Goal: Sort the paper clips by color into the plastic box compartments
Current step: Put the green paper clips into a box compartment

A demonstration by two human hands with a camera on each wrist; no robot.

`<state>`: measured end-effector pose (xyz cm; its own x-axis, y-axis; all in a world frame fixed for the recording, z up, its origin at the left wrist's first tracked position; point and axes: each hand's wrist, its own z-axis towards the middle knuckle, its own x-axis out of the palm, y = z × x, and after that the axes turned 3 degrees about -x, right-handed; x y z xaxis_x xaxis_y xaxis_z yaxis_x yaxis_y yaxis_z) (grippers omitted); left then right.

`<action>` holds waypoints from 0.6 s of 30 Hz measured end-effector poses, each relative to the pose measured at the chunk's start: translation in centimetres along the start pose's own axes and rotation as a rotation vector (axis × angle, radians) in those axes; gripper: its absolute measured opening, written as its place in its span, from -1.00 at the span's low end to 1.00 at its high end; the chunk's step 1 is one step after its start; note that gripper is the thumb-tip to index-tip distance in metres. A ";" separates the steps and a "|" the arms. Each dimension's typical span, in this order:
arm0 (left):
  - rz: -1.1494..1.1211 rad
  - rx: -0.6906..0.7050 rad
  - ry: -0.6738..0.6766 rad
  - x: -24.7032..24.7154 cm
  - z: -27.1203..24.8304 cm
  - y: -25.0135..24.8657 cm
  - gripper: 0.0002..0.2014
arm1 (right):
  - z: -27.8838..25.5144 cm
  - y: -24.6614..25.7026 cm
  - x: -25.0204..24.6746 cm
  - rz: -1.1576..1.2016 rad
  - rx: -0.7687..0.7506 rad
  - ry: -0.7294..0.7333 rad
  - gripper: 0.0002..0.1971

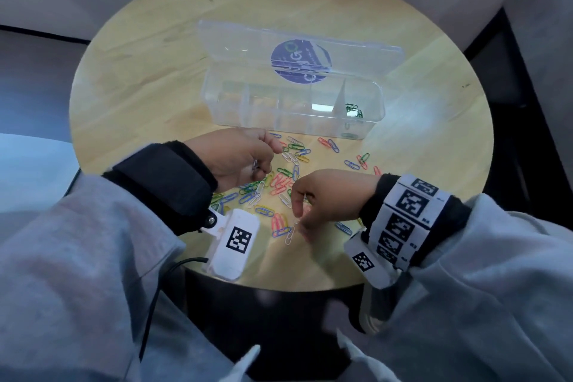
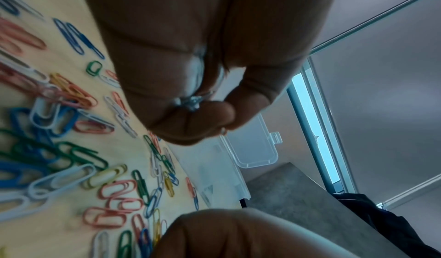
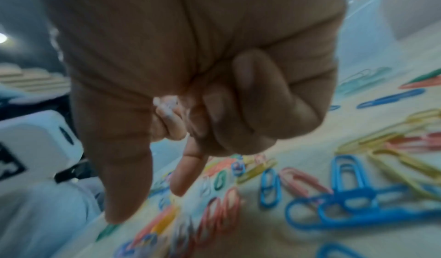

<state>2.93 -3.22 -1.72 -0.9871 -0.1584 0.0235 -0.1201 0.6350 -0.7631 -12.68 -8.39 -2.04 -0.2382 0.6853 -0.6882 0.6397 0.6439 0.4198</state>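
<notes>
Several coloured paper clips (image 1: 280, 181) lie scattered on the round wooden table (image 1: 148, 77) in front of a clear plastic box (image 1: 294, 129) with its lid (image 1: 245, 46) open. Green clips (image 1: 353, 109) sit in its rightmost compartment; the other compartments look bare. My left hand (image 1: 266, 161) hovers over the pile's far left, fingers curled round white clips (image 2: 194, 101) in the palm. My right hand (image 1: 299, 220) is at the pile's near side, its last fingers curled on white clips (image 3: 167, 101), thumb and forefinger pointing down beside a loose white clip (image 1: 290, 236).
The white wrist camera unit (image 1: 237, 242) with its black cable hangs over the table's near edge (image 1: 279, 287). Loose clips spread right toward (image 1: 361, 161). Bare wood lies left of and behind the box.
</notes>
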 end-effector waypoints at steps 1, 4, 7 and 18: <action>0.019 -0.007 0.008 0.0 0.0 0.0 -0.73 | 0.2 0.1 0.3 -0.021 -0.003 0.000 -0.79; 0.152 -0.015 0.021 -0.1 0.0 0.0 -0.67 | 0.6 0.0 0.8 -0.070 0.000 -0.005 -0.80; 0.504 0.005 0.046 0.2 -0.2 -0.1 -0.72 | 0.8 0.0 0.9 -0.110 -0.010 -0.003 -0.90; 1.301 0.151 -0.016 2.4 0.1 0.8 -0.82 | -0.5 -3.2 -2.7 0.396 0.068 -0.025 -0.76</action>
<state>0.47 -3.17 -2.29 -0.3691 0.4932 -0.7878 0.9282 0.2382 -0.2858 -14.46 -12.09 -1.25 0.0542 0.8669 -0.4956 0.7253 0.3070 0.6162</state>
